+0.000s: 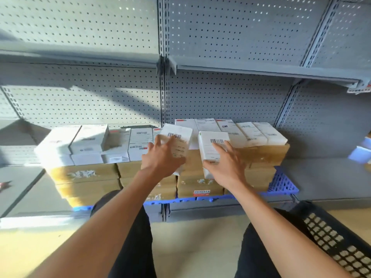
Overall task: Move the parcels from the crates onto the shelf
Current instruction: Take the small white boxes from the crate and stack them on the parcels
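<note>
I observed my left hand [162, 155] gripping one white parcel [178, 141] and my right hand [224, 165] gripping another parcel [212, 149], both held against the stacked boxes [112, 141] on the grey shelf [321, 177].

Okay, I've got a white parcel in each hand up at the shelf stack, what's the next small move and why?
Probably ease both parcels forward and set them down on the stack. The left hand holds its white parcel tilted over the gap between the two rows, and the right hand grips another parcel at the front edge of the brown boxes, so neither looks fully settled yet.
</note>
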Demonstrator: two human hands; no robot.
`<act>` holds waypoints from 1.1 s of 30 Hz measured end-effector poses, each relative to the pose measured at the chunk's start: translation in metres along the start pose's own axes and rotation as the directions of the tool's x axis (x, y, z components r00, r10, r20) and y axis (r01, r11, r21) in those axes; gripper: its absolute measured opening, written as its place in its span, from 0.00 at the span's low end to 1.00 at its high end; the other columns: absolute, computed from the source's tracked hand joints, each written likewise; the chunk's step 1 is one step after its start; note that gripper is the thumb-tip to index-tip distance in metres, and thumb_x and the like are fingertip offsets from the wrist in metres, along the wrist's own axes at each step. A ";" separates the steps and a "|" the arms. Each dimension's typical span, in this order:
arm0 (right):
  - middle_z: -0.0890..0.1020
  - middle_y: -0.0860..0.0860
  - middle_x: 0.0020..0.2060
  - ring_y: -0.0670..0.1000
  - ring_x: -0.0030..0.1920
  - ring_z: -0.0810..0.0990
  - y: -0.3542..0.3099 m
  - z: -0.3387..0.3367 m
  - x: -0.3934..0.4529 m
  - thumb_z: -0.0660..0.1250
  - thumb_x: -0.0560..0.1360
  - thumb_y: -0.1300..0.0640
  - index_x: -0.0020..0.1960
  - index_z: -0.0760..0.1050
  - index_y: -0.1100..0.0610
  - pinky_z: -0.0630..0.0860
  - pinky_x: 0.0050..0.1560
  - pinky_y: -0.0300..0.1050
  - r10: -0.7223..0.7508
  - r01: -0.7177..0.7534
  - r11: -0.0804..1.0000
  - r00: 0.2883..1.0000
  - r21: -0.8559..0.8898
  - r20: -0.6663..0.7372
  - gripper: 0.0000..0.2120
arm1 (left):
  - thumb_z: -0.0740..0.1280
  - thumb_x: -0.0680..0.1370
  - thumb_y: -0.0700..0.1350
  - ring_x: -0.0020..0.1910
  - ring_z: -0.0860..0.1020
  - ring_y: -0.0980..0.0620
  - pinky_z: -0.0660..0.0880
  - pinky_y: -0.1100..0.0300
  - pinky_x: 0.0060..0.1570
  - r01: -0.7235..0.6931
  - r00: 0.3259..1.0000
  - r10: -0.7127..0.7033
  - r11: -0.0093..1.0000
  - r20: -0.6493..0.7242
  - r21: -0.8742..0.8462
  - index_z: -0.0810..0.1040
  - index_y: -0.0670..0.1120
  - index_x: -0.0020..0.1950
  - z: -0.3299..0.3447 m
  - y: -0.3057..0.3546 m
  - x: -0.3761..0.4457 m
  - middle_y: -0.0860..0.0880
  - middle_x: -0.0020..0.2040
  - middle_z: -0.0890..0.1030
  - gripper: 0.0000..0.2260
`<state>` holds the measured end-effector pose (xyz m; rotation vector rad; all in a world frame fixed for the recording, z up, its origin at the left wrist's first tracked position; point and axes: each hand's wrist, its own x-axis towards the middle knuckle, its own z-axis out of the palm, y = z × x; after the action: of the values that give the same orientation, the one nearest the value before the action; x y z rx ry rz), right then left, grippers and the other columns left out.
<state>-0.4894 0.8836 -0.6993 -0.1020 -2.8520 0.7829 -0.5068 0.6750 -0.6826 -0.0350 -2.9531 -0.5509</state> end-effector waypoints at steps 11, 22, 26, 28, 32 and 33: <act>0.52 0.45 0.82 0.54 0.81 0.48 -0.106 0.083 0.024 0.67 0.76 0.37 0.79 0.59 0.40 0.53 0.76 0.69 -0.206 0.205 0.979 0.967 0.018 0.148 0.36 | 0.69 0.73 0.66 0.69 0.68 0.40 0.78 0.41 0.58 0.210 0.977 -0.210 0.978 -0.029 0.011 0.61 0.61 0.76 -0.026 -0.125 0.004 0.46 0.73 0.65 0.35; 0.59 0.48 0.79 0.58 0.78 0.56 -0.146 0.135 0.074 0.64 0.76 0.35 0.76 0.63 0.46 0.63 0.72 0.62 -0.246 0.250 0.968 0.944 0.013 0.218 0.33 | 0.66 0.74 0.66 0.68 0.69 0.41 0.75 0.45 0.56 0.339 0.941 -0.338 0.937 -0.023 0.083 0.66 0.62 0.74 -0.023 -0.150 0.048 0.48 0.73 0.66 0.30; 0.62 0.51 0.78 0.57 0.79 0.54 -0.148 0.150 0.091 0.67 0.77 0.39 0.75 0.68 0.51 0.55 0.75 0.59 -0.248 0.233 0.968 0.937 0.088 0.246 0.30 | 0.64 0.74 0.69 0.68 0.69 0.41 0.75 0.41 0.59 0.344 0.939 -0.344 0.933 -0.018 0.103 0.68 0.61 0.74 -0.014 -0.157 0.055 0.48 0.75 0.65 0.30; 0.63 0.51 0.78 0.58 0.79 0.54 -0.148 0.154 0.099 0.66 0.76 0.38 0.72 0.71 0.51 0.57 0.75 0.64 -0.254 0.232 0.966 0.940 0.116 0.230 0.30 | 0.63 0.74 0.70 0.68 0.69 0.41 0.75 0.40 0.60 0.338 0.941 -0.338 0.934 -0.027 0.117 0.70 0.60 0.73 -0.010 -0.158 0.058 0.48 0.76 0.64 0.29; 0.72 0.50 0.73 0.56 0.76 0.63 -0.149 0.145 0.107 0.62 0.80 0.38 0.69 0.75 0.51 0.67 0.71 0.58 -0.291 0.291 0.956 0.932 0.032 0.215 0.24 | 0.57 0.75 0.74 0.70 0.66 0.42 0.74 0.40 0.60 0.333 0.943 -0.330 0.928 -0.046 0.166 0.69 0.60 0.72 -0.004 -0.160 0.065 0.47 0.74 0.67 0.30; 0.73 0.50 0.71 0.56 0.75 0.64 -0.148 0.144 0.108 0.62 0.81 0.40 0.68 0.76 0.52 0.69 0.70 0.57 -0.306 0.306 0.951 0.927 0.036 0.219 0.22 | 0.56 0.75 0.75 0.70 0.66 0.43 0.73 0.40 0.61 0.330 0.944 -0.325 0.928 -0.058 0.175 0.69 0.60 0.72 -0.002 -0.161 0.067 0.47 0.74 0.67 0.31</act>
<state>-0.6254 0.6967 -0.7284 0.4499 -2.9635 0.7706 -0.5802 0.5235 -0.7290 0.4894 -2.9831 -0.3081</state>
